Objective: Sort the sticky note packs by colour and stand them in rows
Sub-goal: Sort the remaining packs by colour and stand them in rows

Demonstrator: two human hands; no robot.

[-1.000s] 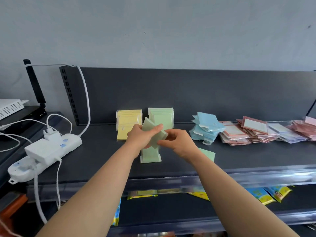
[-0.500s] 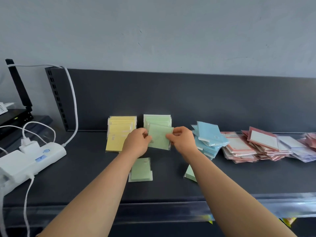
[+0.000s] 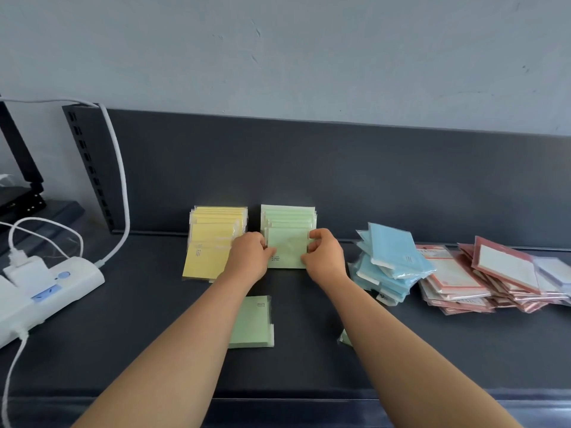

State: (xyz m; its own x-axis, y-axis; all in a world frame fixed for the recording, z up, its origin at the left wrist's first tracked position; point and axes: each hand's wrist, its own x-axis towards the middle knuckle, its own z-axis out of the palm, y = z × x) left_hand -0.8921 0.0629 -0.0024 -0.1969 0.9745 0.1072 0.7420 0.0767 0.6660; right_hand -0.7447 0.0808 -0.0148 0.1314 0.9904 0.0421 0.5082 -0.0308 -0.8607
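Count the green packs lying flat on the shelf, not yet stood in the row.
2. One flat green pack lies beside the left forearm; a second green pack shows only a corner by the right forearm. Others may be hidden under the arms.

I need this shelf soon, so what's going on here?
A person is sorting sticky note packs on a dark shelf. The left hand and right hand pinch a green pack by its sides at the front of the standing green row, beside the yellow row. A flat green pack lies nearer; a blue pile and pink pile lie unsorted at right.
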